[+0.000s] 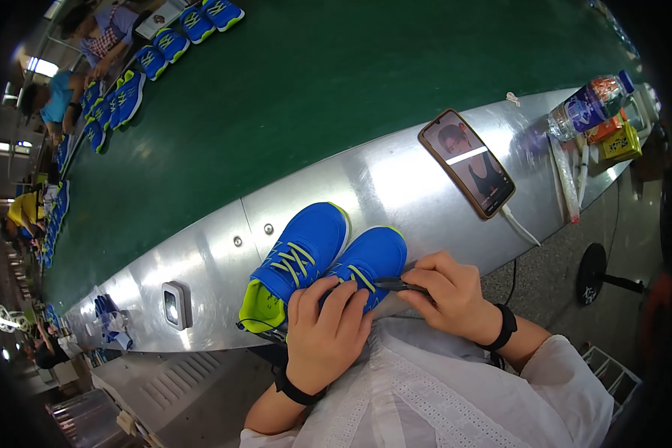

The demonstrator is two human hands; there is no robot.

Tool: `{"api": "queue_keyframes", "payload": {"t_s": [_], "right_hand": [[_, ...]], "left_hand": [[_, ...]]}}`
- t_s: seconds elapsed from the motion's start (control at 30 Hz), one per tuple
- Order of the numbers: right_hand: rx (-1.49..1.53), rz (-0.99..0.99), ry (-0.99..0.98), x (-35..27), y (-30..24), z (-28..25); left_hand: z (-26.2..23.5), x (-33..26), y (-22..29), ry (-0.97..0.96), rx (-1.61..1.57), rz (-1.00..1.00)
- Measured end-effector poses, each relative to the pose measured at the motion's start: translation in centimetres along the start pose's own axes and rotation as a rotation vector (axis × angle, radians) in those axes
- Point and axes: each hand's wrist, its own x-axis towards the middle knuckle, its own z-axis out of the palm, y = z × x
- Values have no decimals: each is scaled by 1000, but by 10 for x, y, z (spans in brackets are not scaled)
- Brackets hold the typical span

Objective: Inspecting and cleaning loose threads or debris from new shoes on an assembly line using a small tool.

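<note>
Two blue sneakers with lime-green laces lie side by side on the metal edge in front of me. The left sneaker (306, 243) shows a bright lime lining and has a thin black cord at its collar. My left hand (326, 328) curls over the right sneaker (377, 254) and steadies it, covering its heel end. Pinched in my right hand (453, 293) is a small dark pointed tool (396, 284). Its tip meets the laces of the right sneaker; whether it is tweezers or snips, I cannot make out.
A green conveyor belt (313, 97) runs beyond the metal edge, carrying several blue sneakers (129, 97) at far left, where people work. A phone (468, 164) with a white cable, a plastic bottle (590, 107) and a yellow box (621, 145) lie right. A small grey framed device (175, 305) sits left.
</note>
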Motion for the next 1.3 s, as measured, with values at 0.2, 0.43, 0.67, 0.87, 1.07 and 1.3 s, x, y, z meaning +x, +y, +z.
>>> {"api": "queue_keyframes", "payload": {"t_s": [0.2,0.43,0.67,0.87,1.07,1.3], "right_hand": [[-15,-13,-7,-3,-2,-3],[-15,0,-12,-2,-2,-1],[-24,15,-15,-3,0,-4],[38,41,159,1,1,-4],[99,151,66,-12,-5,-6],[382,443,43,-11,0,20]], "left_hand": [[-2,0,2,-8,0,-7],[0,0,2,-9,1,-9],[0,3,3,1,-9,10],[-15,-14,1,105,-131,-51],[-63,-61,-28,228,-45,-255],[-96,-38,-23,-167,359,80]]}}
